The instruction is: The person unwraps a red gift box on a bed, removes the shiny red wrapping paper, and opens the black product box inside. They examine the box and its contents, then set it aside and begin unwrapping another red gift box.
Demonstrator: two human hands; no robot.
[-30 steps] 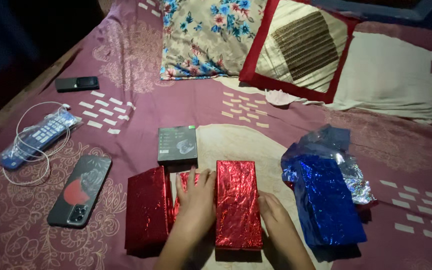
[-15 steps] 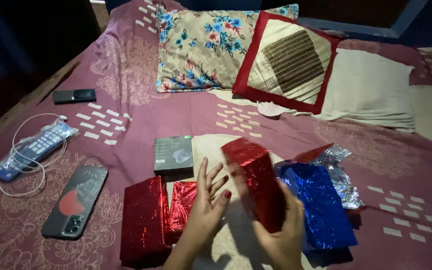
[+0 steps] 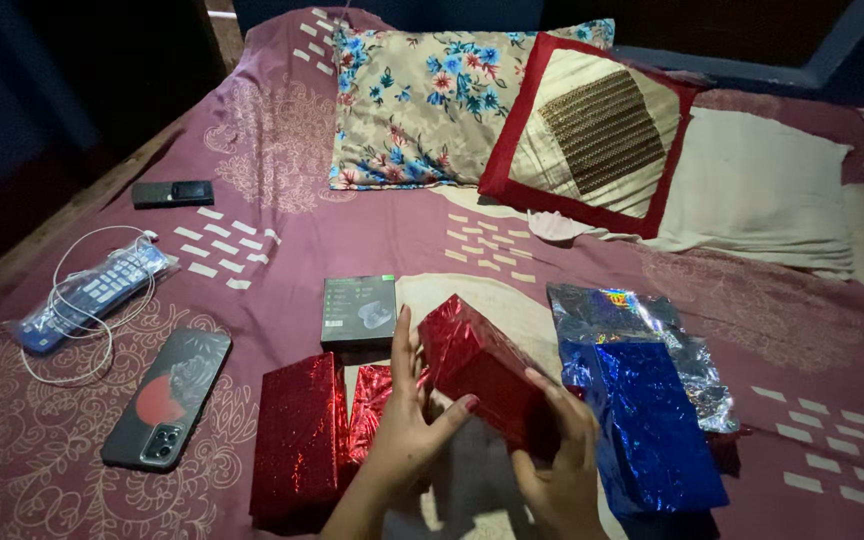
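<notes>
Your wrists run off the bottom edge, and dim light swallows the room beyond the bed (image 3: 282, 225). Your left hand (image 3: 414, 420) is open, fingers spread, its palm and thumb against the near side of a box wrapped in crinkled red foil (image 3: 482, 372); your right hand (image 3: 557, 455) is curled around the box's lower end, which it hides. You hold the box tilted, lifted above the maroon patterned bedspread, in front of you at the middle of the bed. Behind your left hand lie two more red foil parcels (image 3: 302, 440), the smaller partly covered. To the right rests a blue foil box (image 3: 652, 430) on loose silvery wrap (image 3: 622, 315). A small dark carton (image 3: 359, 311) sits just beyond. At left lie a glossy phone (image 3: 167, 398) and a bagged remote (image 3: 92, 293) looped by white cable; a small dark device (image 3: 172, 193) farther off is too dim to identify.
</notes>
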